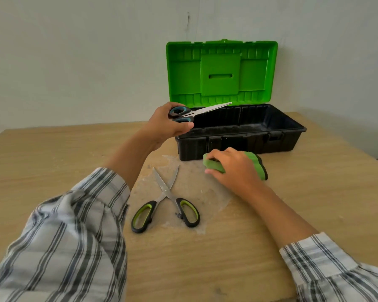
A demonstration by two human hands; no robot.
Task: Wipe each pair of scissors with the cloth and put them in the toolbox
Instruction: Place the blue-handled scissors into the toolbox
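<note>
While the left hand [168,124] grips the blue-handled scissors [196,112] by their handles, the closed blades point right across the near-left corner of the open toolbox [240,136]; its green lid [222,71] stands upright against the wall; the right hand [231,168] clasps the green cloth [214,164] on the tabletop [52,153] just in front of the box; the green-handled scissors [166,198] lie with blades spread on a dusty pale patch [205,188] between the forearms, apart from both hands; striped sleeves [74,236] cover the arms.
</note>
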